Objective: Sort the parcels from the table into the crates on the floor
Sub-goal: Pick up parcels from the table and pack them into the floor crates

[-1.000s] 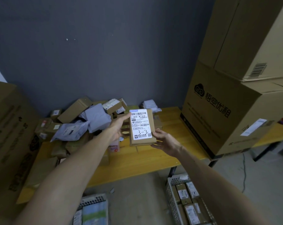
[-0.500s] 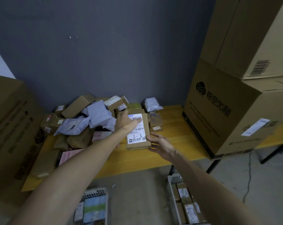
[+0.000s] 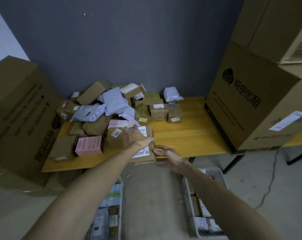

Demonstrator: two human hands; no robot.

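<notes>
A flat brown parcel (image 3: 145,161) with a white label marked by hand lies at the front edge of the yellow table (image 3: 184,135). My left hand (image 3: 135,138) is spread over its top, fingers straight and pointing toward the pile. My right hand (image 3: 167,155) holds the parcel's right edge with curled fingers. On the floor below stand two grey crates: the left crate (image 3: 121,207) holds bags and boxes, the right crate (image 3: 186,203) holds small labelled boxes. My forearms hide part of both crates.
A heap of brown boxes and grey mailer bags (image 3: 112,103) fills the table's left and back. A pink box (image 3: 89,146) and a small box labelled 3001 (image 3: 115,140) sit near my left hand. Large cartons flank the table at left (image 3: 16,110) and right (image 3: 250,104).
The labelled parcel, held upright in front of me a second ago, has come down flat to the table's front edge. My left hand has slid over its top; my view tilted downward.
</notes>
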